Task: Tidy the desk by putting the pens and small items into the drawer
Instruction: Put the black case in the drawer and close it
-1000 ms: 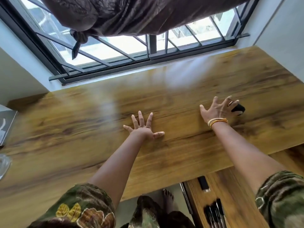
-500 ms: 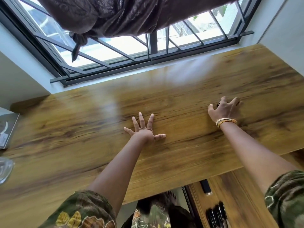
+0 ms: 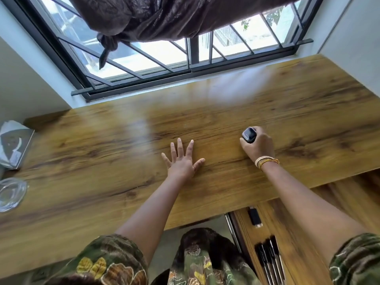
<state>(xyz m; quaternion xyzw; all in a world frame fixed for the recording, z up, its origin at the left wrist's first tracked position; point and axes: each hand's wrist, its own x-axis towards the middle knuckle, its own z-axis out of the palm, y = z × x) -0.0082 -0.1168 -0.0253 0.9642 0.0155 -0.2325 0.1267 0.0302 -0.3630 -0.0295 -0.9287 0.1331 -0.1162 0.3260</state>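
Observation:
My right hand [image 3: 258, 146] grips a small black rounded object [image 3: 249, 135] just above the wooden desk [image 3: 102, 157], right of centre. Flat on the desk near the middle lies my left hand [image 3: 182, 160], fingers spread, holding nothing. Below the desk's front edge at the lower right, the open wooden drawer [image 3: 287, 239] holds several black pens [image 3: 269, 258] and a small black stick-shaped item [image 3: 255, 218].
A book [image 3: 12, 145] lies at the desk's far left, with a clear glass dish [image 3: 11, 194] in front of it. A barred window [image 3: 185, 56] with a knotted brown curtain [image 3: 164, 17] runs along the back. A white wall stands at the right.
My right hand closed over the black object at the right of the desk, then lifted it and drew it leftward and nearer. My left hand stayed flat on the desk.

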